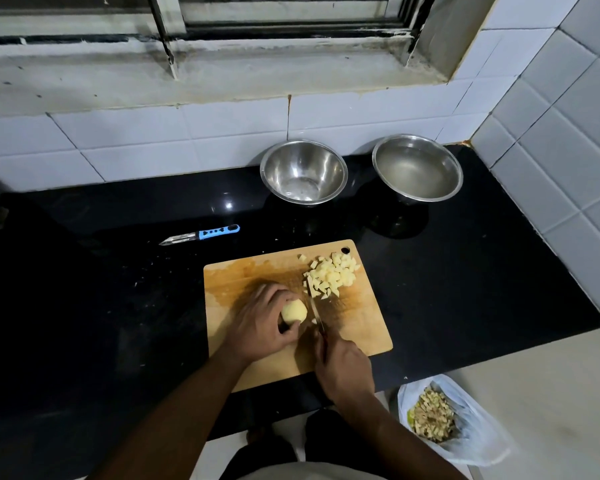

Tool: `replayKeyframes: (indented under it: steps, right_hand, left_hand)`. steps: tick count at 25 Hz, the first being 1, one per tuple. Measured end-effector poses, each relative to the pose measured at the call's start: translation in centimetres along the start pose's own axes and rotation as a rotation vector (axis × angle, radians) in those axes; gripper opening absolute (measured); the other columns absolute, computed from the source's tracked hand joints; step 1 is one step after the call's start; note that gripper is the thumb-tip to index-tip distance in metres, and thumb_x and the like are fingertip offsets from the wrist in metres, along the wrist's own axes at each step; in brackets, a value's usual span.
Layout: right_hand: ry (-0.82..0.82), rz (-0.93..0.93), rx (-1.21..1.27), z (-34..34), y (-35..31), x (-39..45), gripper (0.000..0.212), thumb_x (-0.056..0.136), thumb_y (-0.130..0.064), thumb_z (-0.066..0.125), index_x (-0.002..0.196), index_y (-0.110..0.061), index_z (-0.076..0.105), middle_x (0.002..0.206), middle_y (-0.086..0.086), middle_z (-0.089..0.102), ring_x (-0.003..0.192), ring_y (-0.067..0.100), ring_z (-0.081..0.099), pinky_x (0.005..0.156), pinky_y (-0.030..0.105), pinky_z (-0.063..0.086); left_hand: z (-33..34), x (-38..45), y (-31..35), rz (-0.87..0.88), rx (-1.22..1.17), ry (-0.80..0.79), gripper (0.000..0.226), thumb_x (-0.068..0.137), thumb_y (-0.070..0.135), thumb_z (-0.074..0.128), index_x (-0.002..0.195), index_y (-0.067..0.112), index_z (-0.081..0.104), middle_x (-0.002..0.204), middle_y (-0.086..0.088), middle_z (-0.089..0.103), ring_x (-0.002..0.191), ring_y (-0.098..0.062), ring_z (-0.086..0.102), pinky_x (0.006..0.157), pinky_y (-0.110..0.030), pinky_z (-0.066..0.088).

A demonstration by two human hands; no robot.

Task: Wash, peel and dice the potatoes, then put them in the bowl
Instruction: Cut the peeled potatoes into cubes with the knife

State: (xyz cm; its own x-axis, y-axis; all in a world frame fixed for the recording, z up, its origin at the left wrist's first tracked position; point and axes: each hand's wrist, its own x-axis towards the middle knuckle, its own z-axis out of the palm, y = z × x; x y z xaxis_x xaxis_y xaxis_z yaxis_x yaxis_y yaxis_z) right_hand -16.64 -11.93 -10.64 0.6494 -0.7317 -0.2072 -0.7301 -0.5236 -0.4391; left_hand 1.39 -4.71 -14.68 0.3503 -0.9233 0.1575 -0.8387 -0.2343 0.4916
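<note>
A home kitchen: black stone counter [118,271], white wall tiles [136,140], steel bowls [303,171], wooden chopping board [361,323].

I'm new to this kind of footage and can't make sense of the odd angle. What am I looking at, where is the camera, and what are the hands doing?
There is no machine here. A person wears a wide-angle camera on the head, so the single picture looks forward and down at their own arms.

On the dark counter lies a wooden cutting board. The left hand grips a peeled potato on the board. The right hand holds a knife, its blade just right of the potato. A pile of diced potato sits at the board's far right corner.

Behind the board stand two steel bowls: the left bowl looks empty, the right bowl seems to hold water. A blue-handled peeler lies on the counter left of them. Low on the right, a plastic bag holds what look like peelings.
</note>
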Motion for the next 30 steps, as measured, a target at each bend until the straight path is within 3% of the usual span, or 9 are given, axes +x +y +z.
replayKeyframes:
  steps: [5, 11, 15, 18, 23, 27, 30]
  right_hand:
    - [-0.037, -0.015, -0.017, 0.0, -0.5, 0.1, 0.042, 0.105, -0.049, 0.023, 0.115, -0.023, 0.053, 0.095, 0.007, 0.071, 0.085, 0.029, 0.066, 0.071, 0.037, 0.048]
    - [-0.018, -0.055, 0.008, 0.4, -2.1, 0.5, 0.046, 0.104, -0.051, 0.018, 0.097, -0.023, 0.055, 0.086, 0.003, 0.069, 0.078, 0.025, 0.064, 0.063, 0.032, 0.035]
    - [0.0, -0.076, -0.006, 0.8, -2.4, 0.8, 0.04, 0.105, -0.047, 0.023, 0.085, -0.024, 0.048, 0.078, 0.003, 0.065, 0.067, 0.025, 0.061, 0.061, 0.037, 0.044]
    - [-0.001, -0.127, -0.051, 0.9, -2.2, 1.0, 0.042, 0.104, -0.044, 0.024, 0.087, -0.02, 0.053, 0.077, 0.003, 0.065, 0.065, 0.026, 0.061, 0.061, 0.043, 0.049]
    - [-0.01, -0.105, -0.051, 1.0, -2.3, 1.2, 0.048, 0.101, -0.052, 0.018, 0.086, -0.024, 0.054, 0.078, -0.001, 0.066, 0.063, 0.02, 0.059, 0.059, 0.035, 0.045]
    - [-0.082, -0.137, -0.155, 0.4, -3.0, 1.4, 0.035, 0.106, -0.036, 0.027, 0.1, -0.018, 0.057, 0.093, 0.003, 0.066, 0.074, 0.025, 0.065, 0.061, 0.038, 0.05]
    - [-0.153, -0.192, -0.354, 0.0, -3.5, 1.6, 0.031, 0.107, -0.025, 0.027, 0.112, -0.014, 0.054, 0.104, 0.007, 0.064, 0.084, 0.026, 0.065, 0.058, 0.035, 0.04]
  left_hand:
    - [-1.1, -0.6, -2.1, 0.057, 0.007, -0.024, 0.049, 0.081, 0.046, 0.065, 0.121, 0.02, 0.055, 0.12, 0.005, 0.051, 0.114, -0.012, 0.047, 0.097, -0.028, 0.044]
    - [-0.8, -0.8, -2.0, 0.1, 0.005, 0.022, 0.045, 0.082, 0.044, 0.064, 0.119, 0.017, 0.058, 0.119, 0.003, 0.053, 0.114, -0.013, 0.049, 0.1, -0.025, 0.039]
    - [-0.7, -0.7, -2.3, 0.134, -0.021, 0.034, 0.041, 0.083, 0.04, 0.065, 0.114, 0.013, 0.062, 0.115, 0.0, 0.055, 0.11, -0.017, 0.054, 0.098, -0.03, 0.044]
    - [-0.5, -0.8, -2.3, 0.172, -0.013, 0.053, 0.037, 0.085, 0.036, 0.067, 0.111, 0.01, 0.065, 0.114, -0.001, 0.055, 0.107, -0.019, 0.055, 0.095, -0.031, 0.047]
    - [-0.6, -0.8, -2.3, 0.2, -0.011, 0.078, 0.033, 0.085, 0.033, 0.069, 0.109, 0.009, 0.066, 0.112, -0.002, 0.057, 0.105, -0.021, 0.057, 0.093, -0.032, 0.049]
    - [-0.8, -0.8, -2.1, 0.176, -0.007, 0.053, 0.039, 0.086, 0.037, 0.066, 0.117, 0.015, 0.061, 0.113, 0.0, 0.054, 0.107, -0.019, 0.055, 0.093, -0.031, 0.049]
    - [-1.0, -1.0, -2.0, 0.116, 0.01, 0.014, 0.052, 0.087, 0.042, 0.061, 0.133, 0.022, 0.051, 0.113, 0.0, 0.05, 0.105, -0.018, 0.054, 0.089, -0.031, 0.051]
